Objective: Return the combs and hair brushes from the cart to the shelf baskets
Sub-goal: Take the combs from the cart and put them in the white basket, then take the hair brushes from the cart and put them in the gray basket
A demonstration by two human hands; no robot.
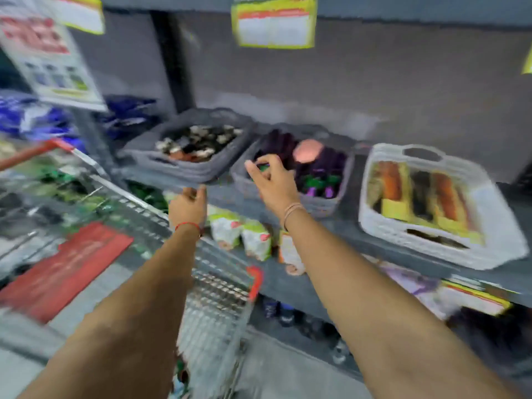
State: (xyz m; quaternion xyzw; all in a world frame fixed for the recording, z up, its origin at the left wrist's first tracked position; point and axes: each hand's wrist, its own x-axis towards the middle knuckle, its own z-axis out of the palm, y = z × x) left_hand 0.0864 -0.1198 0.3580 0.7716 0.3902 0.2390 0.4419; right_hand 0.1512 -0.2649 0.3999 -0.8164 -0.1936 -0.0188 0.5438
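Observation:
The picture is blurred by motion. My right hand [273, 182] reaches over the front left corner of the middle grey basket [321, 204], which holds purple and green hair brushes [319, 174]. Its thumb and forefinger pinch together around something green; whether they grip it is unclear. My left hand [188, 207] is lower, at the shelf edge [230, 194], with its fingers curled and nothing seen in it. The wire cart [218, 286] stands at the left and holds green and dark items [57, 175].
A grey basket [161, 164] of mixed small items sits left of the middle one. A white basket [431, 250] with orange and yellow packs sits to the right. Packets [241, 231] fill the shelf below. A red panel [66, 269] lies in the cart. Price tags [273, 23] hang above.

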